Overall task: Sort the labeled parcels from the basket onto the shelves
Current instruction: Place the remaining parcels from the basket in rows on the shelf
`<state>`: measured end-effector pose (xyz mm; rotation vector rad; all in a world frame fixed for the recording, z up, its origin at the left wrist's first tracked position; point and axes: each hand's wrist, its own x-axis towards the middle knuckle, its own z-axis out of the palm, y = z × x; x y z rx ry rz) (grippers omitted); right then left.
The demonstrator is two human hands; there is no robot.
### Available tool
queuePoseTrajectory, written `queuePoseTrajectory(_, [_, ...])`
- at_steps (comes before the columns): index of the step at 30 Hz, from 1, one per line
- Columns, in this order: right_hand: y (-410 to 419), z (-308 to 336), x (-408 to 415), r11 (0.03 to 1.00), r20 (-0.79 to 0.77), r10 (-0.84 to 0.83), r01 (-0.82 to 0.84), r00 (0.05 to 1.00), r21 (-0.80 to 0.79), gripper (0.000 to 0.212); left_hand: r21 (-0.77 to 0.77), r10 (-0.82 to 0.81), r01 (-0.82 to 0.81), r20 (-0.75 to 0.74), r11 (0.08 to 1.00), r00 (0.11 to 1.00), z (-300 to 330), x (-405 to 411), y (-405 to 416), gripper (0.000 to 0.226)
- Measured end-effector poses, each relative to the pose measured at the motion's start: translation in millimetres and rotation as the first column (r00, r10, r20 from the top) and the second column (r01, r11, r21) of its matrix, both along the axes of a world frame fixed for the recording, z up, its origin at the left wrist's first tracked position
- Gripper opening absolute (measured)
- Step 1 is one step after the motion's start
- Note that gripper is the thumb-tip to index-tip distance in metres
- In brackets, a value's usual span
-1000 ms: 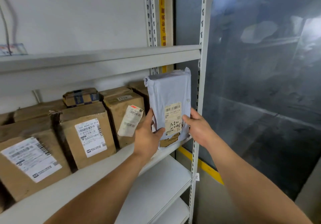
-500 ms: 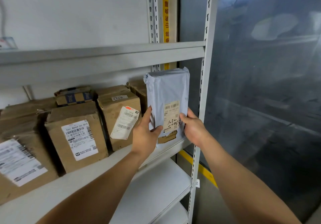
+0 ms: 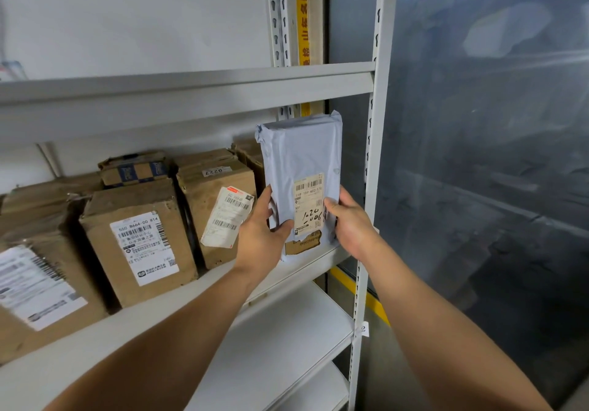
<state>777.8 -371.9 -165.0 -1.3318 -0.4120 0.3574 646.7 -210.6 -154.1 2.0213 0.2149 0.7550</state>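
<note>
Head view: a grey-blue plastic parcel [image 3: 299,158] is held upright between both hands at the right end of the middle shelf [image 3: 315,259]. The left hand [image 3: 263,235] is closed on the parcel's lower left edge, its thumb laid across the front face and its fingers hidden behind the bag. The right hand [image 3: 350,222] is closed on the lower right edge, its thumb pressed on the shipping label [image 3: 307,201] and its fingers wrapped round the side. Both grips are tight on the parcel, with nothing else held. The parcel's bottom edge is seen at the shelf surface; whether it rests there cannot be told. A barcode and handwritten digits are shown on the label, and a strip of brown tape [image 3: 302,244] is seen just below it.

Just left of the parcel, cardboard boxes are lined up along the same shelf: one with a loose, tilted white label [image 3: 228,216], then a box with a flat white label [image 3: 143,244], then a larger box [image 3: 38,280] at the left edge. A small box with blue tape [image 3: 134,169] is stacked behind them. The upper shelf [image 3: 191,95] is seen above, a lower shelf [image 3: 287,334] below, and the slotted upright [image 3: 373,187] just right of the parcel. A dark translucent plastic sheet [image 3: 494,171] is hung to the right.
</note>
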Motion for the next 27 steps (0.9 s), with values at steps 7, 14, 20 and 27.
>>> queuePoseTrajectory(7, [1.0,-0.5,-6.2,0.995,0.085,-0.075,0.081,0.994,-0.063,0.038,0.024,0.053,-0.053,0.002,0.998,0.999,1.0,2.0,-0.1,0.077])
queuePoseTrajectory(14, [-2.4,10.9,-9.6,0.988,0.199,-0.143,0.152,0.97,-0.034,0.041,0.095,0.073,-0.076,0.029,0.993,0.997,1.4,1.2,-4.0,0.078])
queuePoseTrajectory(20, [8.5,-13.4,-20.9,0.979,0.277,-0.151,0.182,0.949,-0.092,0.061,0.184,0.098,-0.101,0.024,0.978,0.995,-0.3,-0.1,-1.6,0.06])
queuePoseTrajectory(27, [10.7,-11.7,-6.9,0.974,0.239,-0.139,0.176,0.961,-0.142,0.042,0.089,0.105,-0.102,-0.027,0.991,0.994,-2.4,8.1,-6.3,0.065])
